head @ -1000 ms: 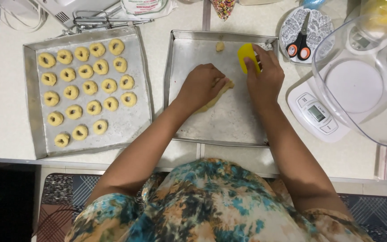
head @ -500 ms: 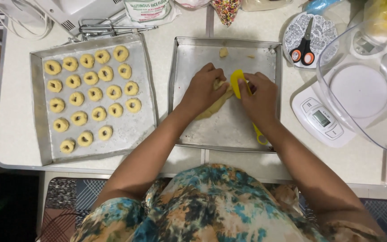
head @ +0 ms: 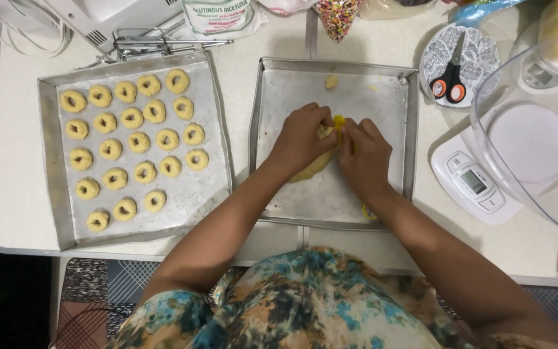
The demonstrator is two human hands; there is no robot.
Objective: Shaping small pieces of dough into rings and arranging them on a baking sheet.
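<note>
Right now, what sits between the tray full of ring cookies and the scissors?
In the head view, a second metal tray lies between the cookie tray and the scissors. On it, both hands, left and right, press yellow dough.

I see a home kitchen: a white counter [head: 395,45] carrying a baking tray [head: 50,161] of ring-shaped dough cookies [head: 139,142], a digital kitchen scale [head: 469,184], a flour bag [head: 217,14] and sprinkles [head: 338,14].
</note>
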